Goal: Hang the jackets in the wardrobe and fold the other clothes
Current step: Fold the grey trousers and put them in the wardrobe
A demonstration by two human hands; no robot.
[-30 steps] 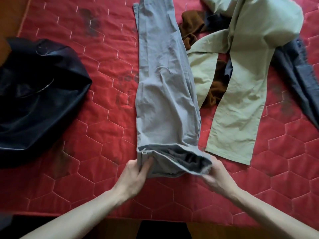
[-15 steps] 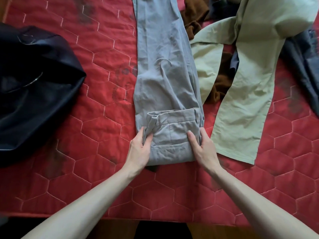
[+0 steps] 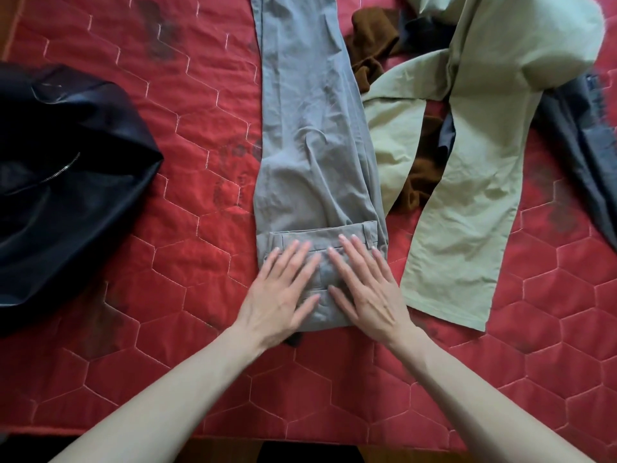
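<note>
Now left hand (image 3: 280, 295), right hand (image 3: 364, 289): flat released fingers pressing folded grey trousers (image 3: 317, 145).

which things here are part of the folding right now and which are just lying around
In hand:
grey trousers, waistband end folded over
left hand and right hand, pressing flat on the fold

Lying about:
black jacket
light green trousers
brown garment
dark blue garment

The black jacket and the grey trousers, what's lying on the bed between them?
Nothing lies there: in the head view only the red quilted cover, with dark smudges, stretches between the black jacket and the grey trousers.
</note>
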